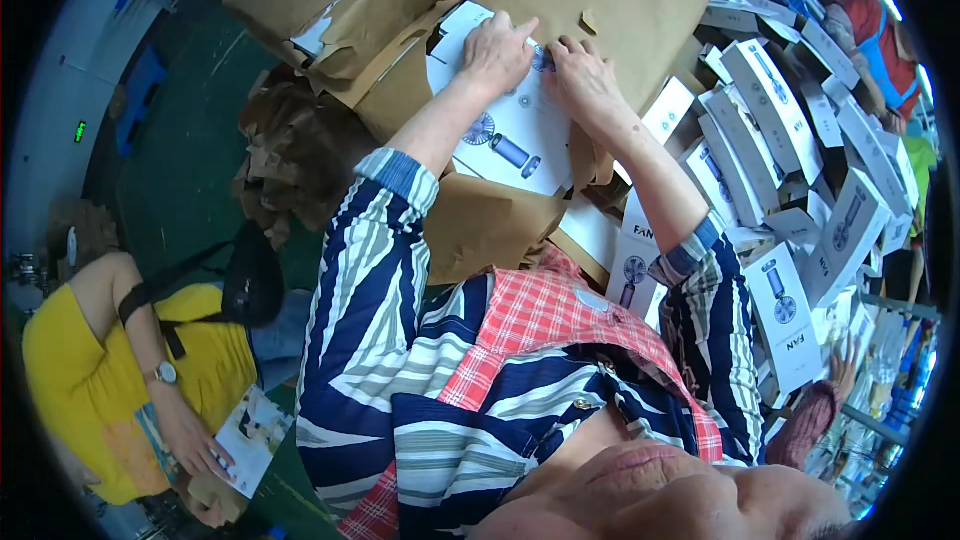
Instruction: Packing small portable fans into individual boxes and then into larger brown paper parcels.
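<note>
My hands (495,50) (585,80) sit side by side on a flat box (505,135), cardboard cartons (330,0) left, heap of boxes (790,140) right.

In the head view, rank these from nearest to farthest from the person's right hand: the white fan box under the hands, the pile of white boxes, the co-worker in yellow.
1. White fan box: under the right hand.
2. Pile of white boxes: on its right.
3. Co-worker in yellow: far lower left.

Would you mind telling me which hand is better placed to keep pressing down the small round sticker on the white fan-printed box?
Probably the right hand: its fingertips sit directly at the small round sticker on the white fan-printed box. The left hand lies flatter beside it, seemingly steadying the box.
</note>
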Demonstrator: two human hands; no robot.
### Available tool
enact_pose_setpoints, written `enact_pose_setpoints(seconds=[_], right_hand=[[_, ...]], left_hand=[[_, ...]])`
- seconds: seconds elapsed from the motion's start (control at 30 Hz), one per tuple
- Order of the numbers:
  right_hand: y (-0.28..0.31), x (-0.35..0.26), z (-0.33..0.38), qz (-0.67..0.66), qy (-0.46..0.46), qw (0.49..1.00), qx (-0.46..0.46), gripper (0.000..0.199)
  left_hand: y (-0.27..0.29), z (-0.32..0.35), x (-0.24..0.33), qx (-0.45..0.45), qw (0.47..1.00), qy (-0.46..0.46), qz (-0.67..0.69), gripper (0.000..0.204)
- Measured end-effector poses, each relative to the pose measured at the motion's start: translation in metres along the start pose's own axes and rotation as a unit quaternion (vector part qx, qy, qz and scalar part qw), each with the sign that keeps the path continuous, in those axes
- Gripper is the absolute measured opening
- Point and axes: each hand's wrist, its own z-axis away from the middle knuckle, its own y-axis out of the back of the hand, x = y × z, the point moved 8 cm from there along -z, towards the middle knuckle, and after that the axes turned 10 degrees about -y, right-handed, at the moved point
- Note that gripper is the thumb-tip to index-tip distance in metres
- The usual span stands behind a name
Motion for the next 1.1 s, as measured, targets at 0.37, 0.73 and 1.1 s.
enact_pose_setpoints(seconds=[0.37,0.73,1.1], right_hand=[[0.001,-0.004,-0.031,0.092,-0.032,0.995,0.038,0.022],[0.008,0.022,-0.053,0.16,-0.07,0.982,0.068,0.025],[-0.004,0.019,-0.091,0.098,-0.017,0.995,0.018,0.019]], left_hand=[[0.0,-0.003,-0.048,0.262,0.925,0.119,0.246,0.041],[-0.002,-0.013,-0.024,0.195,0.932,0.137,0.273,0.029],[-0.029,0.01,0.019,-0.042,0.996,-0.049,-0.069,0.036]])
